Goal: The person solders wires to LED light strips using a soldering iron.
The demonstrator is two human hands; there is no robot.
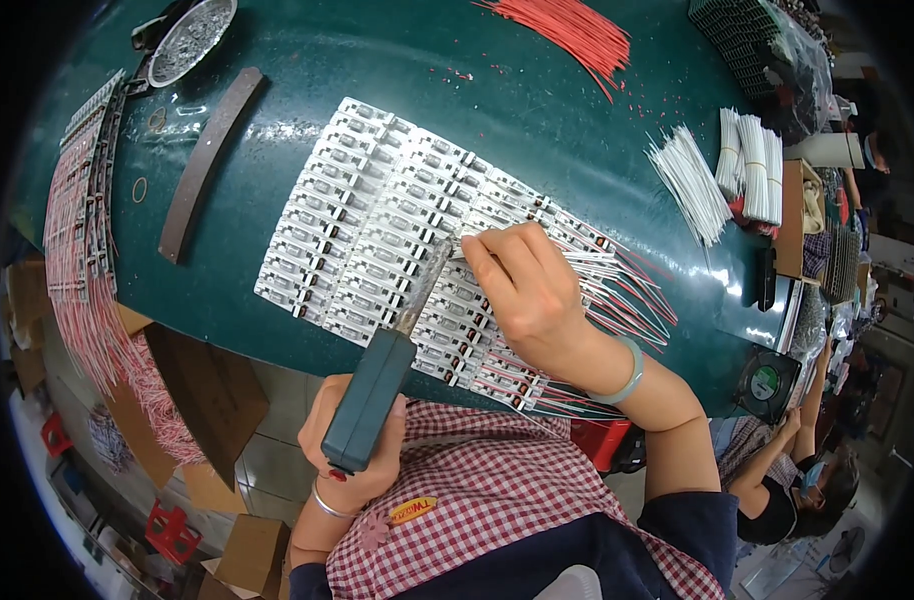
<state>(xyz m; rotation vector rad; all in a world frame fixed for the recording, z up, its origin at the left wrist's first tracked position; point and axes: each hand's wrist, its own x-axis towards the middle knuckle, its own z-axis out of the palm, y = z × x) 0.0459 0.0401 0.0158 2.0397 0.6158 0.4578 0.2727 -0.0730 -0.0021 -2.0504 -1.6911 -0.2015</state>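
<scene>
My left hand point(352, 430) is wrapped round the handle of a dark green soldering gun point(370, 400) with a red button at its rear. The gun's narrow metal tip points up and right and reaches the panel of small white circuit boards point(377, 215), close to my right fingertips. My right hand point(527, 285) rests over the panel, thumb and forefinger pinched at a row of boards, seemingly on a thin white wire; the fingertips partly hide it. White and red wires point(627, 295) fan out to the right from under this hand.
A dark curved bar point(209, 165) and a stack of wired boards point(82, 210) lie at the left. A metal dish point(192, 42) stands at the far left. Red wires point(567, 35) and white wire bundles point(692, 185) lie farther off. A small fan point(767, 382) is at right, near another person point(787, 480).
</scene>
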